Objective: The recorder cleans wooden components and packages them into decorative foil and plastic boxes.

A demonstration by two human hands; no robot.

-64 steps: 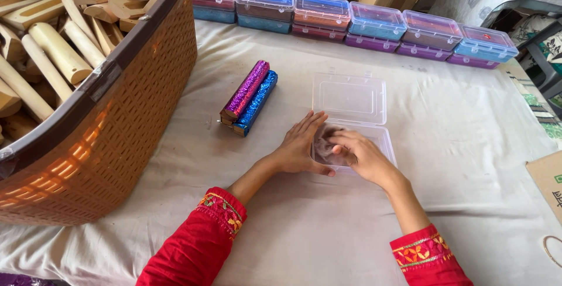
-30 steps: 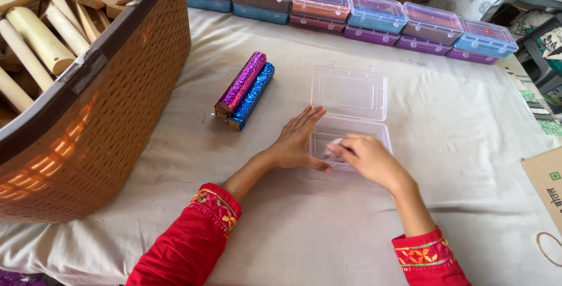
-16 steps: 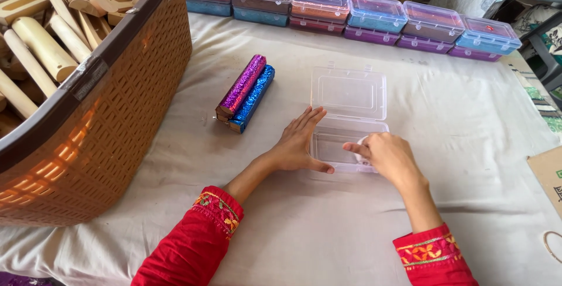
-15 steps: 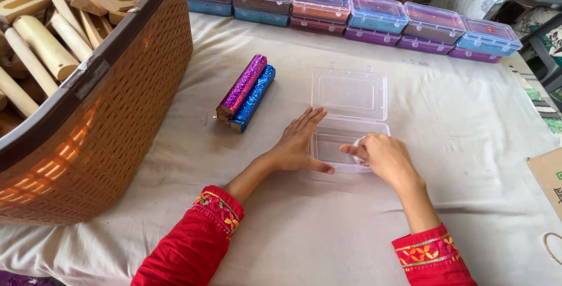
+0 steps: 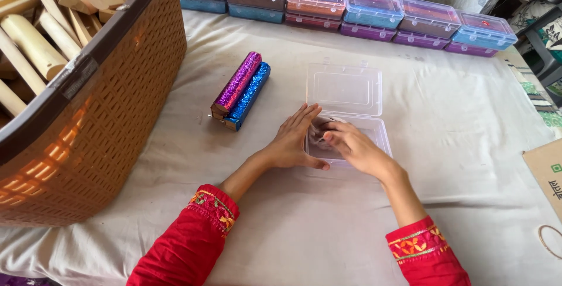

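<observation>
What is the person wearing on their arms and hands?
Both hands, left and right, are bare: no gloves, and no rings or bangles show. Each forearm is uncovered up to a bright red sleeve ending in an embroidered cuff with orange, yellow and green flower patterns.

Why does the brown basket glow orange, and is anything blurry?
Head view: daylight passes through the basket lattice, leaving orange patches on its lower wall; the clear box shows faint glare on its open lid; the hands cast soft shadows on the white cloth; everything looks sharp, with slight wide-angle bending at the edges.
</observation>
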